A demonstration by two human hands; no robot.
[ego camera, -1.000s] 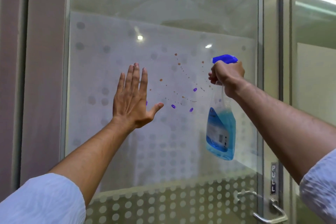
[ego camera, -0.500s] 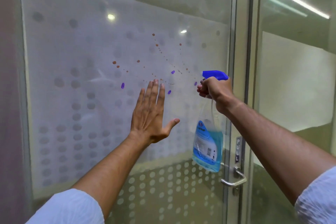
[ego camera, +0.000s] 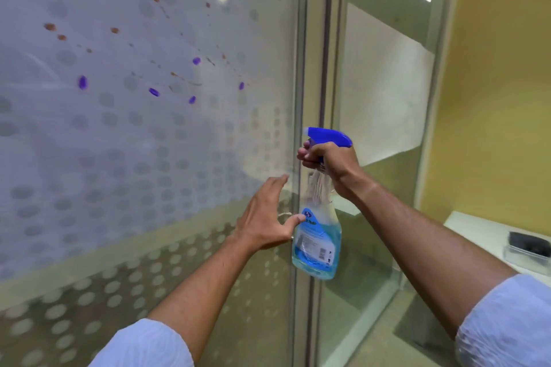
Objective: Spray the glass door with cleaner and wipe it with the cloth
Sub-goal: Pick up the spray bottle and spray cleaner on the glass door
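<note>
- Glass door (ego camera: 143, 158): frosted w/ dot pattern, fills left and centre of view. Brown and purple spots (ego camera: 155, 92) scattered across upper part; none look wiped, so cleaning prob. not begun.
- Spray bottle (ego camera: 317, 244): clear body, blue liquid in lower part, blue trigger head (ego camera: 328, 135) on top. Hangs upright just beside door's right edge, low vs. the spots. Nozzle faces left toward glass; likely kept that way ready to spray.
- Right hand (ego camera: 331, 162): fingers clenched round bottle neck under the head, front fingers at trigger. Whether trigger is squeezed: can't tell. No mist visible.
- Left hand (ego camera: 262, 217): released, fingers straight, thumb spread, holding nothing. Thumb tip just beside bottle label; contact can't be told. Looks near glass; whether it touches it unclear.
- Cloth: not in either hand, not identified anywhere in view.
- Door handle (ego camera: 283, 214): metal, mostly hidden behind left hand.
- Dark object in clear tray (ego camera: 527, 246): on white ledge, far right, well apart from door. Too blurred to name.
- Light blue sleeves (ego camera: 143, 345): on both arms, pushed back off forearms.
</note>
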